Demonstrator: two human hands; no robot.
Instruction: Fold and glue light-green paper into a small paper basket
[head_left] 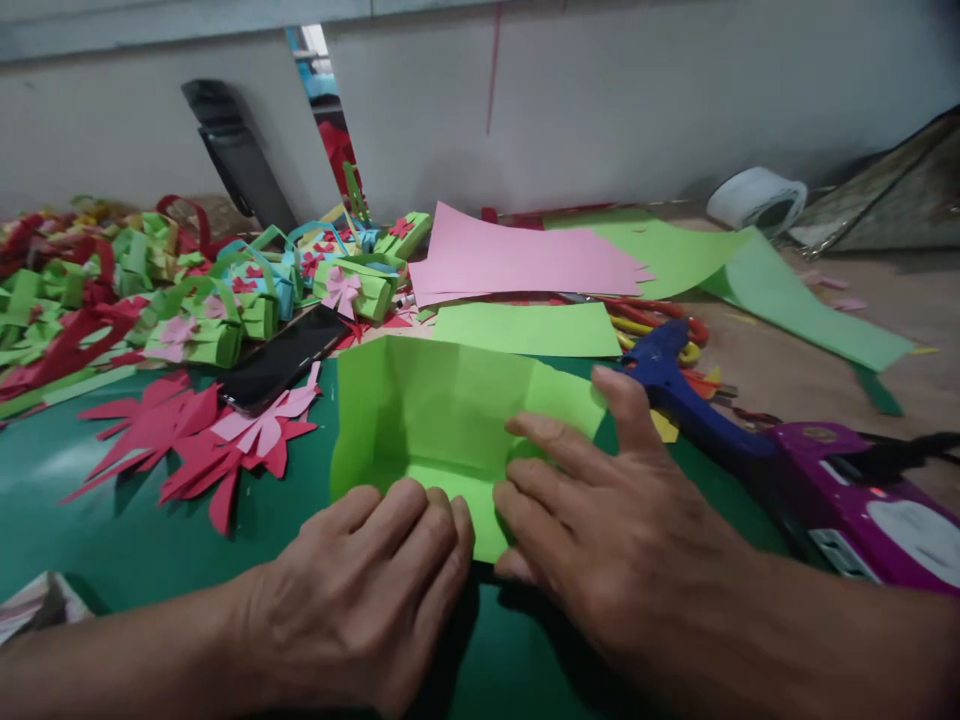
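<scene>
A sheet of light green paper (pixel 442 400) with fold creases lies in front of me, its far part standing up and its near part lower. My left hand (pixel 375 580) is closed on the near edge, knuckles up and fingertips hidden. At the right part of the same sheet is my right hand (pixel 592 500). Its thumb and nearer fingers grip the near edge, while the other fingers spread over the right side. Left of the paper lie red paper cutouts (pixel 180 440) with a pink paper cutout (pixel 262 425) on top.
Small green paper bags with bows (pixel 356 290) crowd the back left, behind a black phone (pixel 285 355). Pink sheets (pixel 525 260) and a green strip (pixel 529 330) lie beyond the paper. A purple and blue glue gun (pixel 817 480) rests at right; a white tape roll (pixel 757 197) stands behind.
</scene>
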